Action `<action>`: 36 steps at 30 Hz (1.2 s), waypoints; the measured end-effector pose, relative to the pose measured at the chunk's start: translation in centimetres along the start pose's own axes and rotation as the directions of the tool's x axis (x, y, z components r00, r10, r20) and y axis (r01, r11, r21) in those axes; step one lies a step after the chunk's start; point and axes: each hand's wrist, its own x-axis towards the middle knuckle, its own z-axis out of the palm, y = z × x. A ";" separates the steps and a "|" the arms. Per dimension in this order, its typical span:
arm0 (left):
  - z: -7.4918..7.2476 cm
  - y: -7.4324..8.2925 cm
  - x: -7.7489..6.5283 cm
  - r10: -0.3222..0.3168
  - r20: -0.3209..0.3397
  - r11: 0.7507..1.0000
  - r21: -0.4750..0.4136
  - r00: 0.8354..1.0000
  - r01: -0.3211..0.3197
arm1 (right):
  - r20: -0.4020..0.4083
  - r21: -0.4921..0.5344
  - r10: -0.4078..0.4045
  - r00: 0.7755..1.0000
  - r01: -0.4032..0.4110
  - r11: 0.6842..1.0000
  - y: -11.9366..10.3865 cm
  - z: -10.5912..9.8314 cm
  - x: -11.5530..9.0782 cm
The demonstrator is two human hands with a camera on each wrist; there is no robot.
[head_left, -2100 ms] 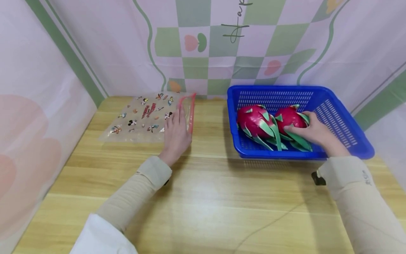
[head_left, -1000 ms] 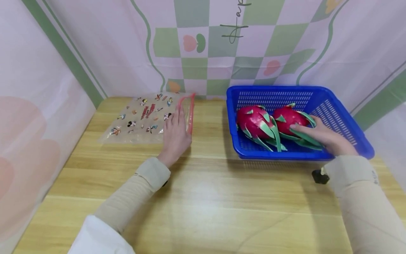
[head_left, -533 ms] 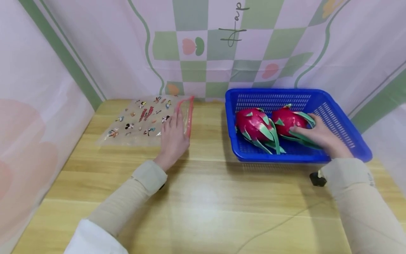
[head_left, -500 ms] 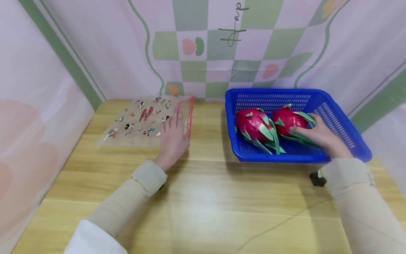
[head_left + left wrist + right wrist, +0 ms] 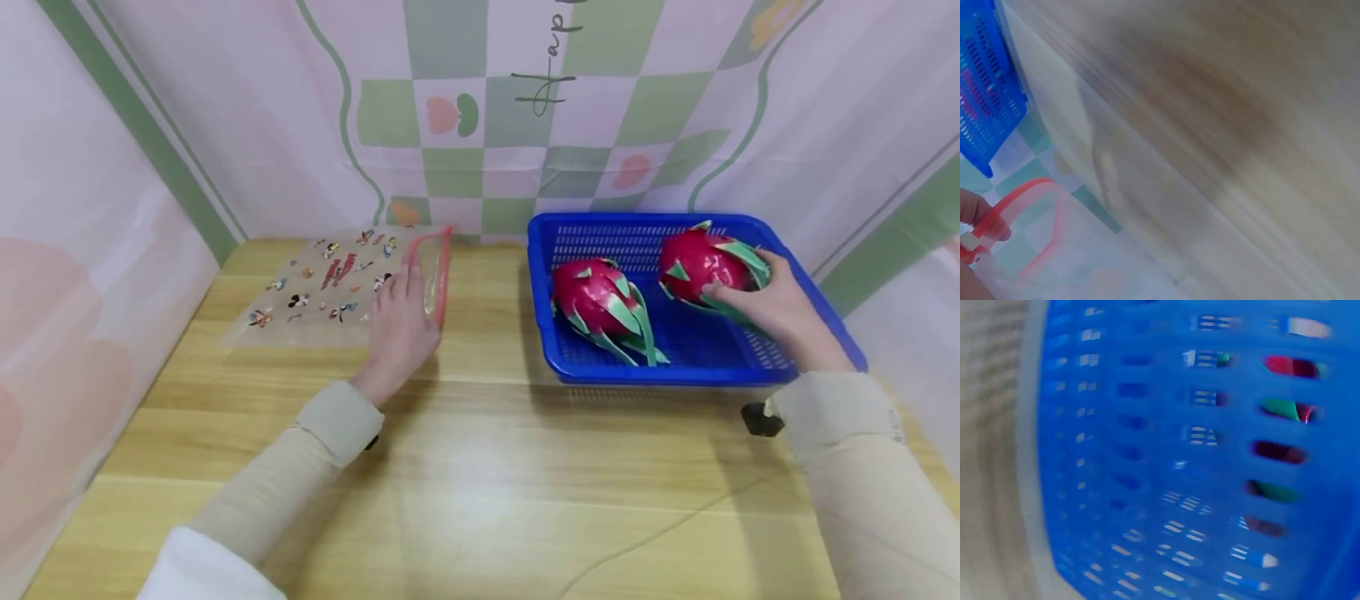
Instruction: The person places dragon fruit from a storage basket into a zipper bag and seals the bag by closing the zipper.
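My right hand point(image 5: 783, 312) grips a pink dragon fruit point(image 5: 701, 265) with green leafy scales, raised inside the blue basket point(image 5: 660, 377). A second dragon fruit point(image 5: 596, 300) lies at the basket's left side. On the left, my left hand point(image 5: 401, 325) pinches the red zip edge of a clear plastic zip bag point(image 5: 322, 287) printed with cartoon figures. In the left wrist view the bag's red-rimmed mouth point(image 5: 1035, 182) stands apart, with a fingertip point(image 5: 1000, 230) over the rim near the white slider point(image 5: 969, 241). The basket's slotted wall point(image 5: 1147, 434) fills the right wrist view, hiding the right hand.
Everything rests on a wood-grain table point(image 5: 465, 475). A patterned cloth point(image 5: 517, 108) hangs right behind the bag and basket, and another pale cloth point(image 5: 67, 250) borders the left side. Between the bag and basket lies a strip of bare tabletop point(image 5: 487, 308).
The right hand has lifted its dragon fruit up and to the right, apart from the other one. The left hand keeps its hold on the bag's edge. The head view has tilted slightly.
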 end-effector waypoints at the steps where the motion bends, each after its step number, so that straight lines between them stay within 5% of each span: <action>1: -0.1 0.0 0.0 0.003 -0.005 1.000 -0.007 1.000 -0.003 | 0.000 0.003 0.006 1.000 -0.006 1.000 -0.2 -0.1 0.0; 17: -1.1 0.0 -0.1 0.026 0.039 1.000 -0.018 0.999 -0.025 | 0.008 0.112 -0.117 0.993 0.116 0.987 -5.1 1.0 -1.0; 36: -2.5 -0.4 1.3 0.178 0.143 0.980 -0.110 0.973 -0.163 | 0.169 0.153 -0.260 0.951 0.236 0.960 -11.1 4.0 -2.9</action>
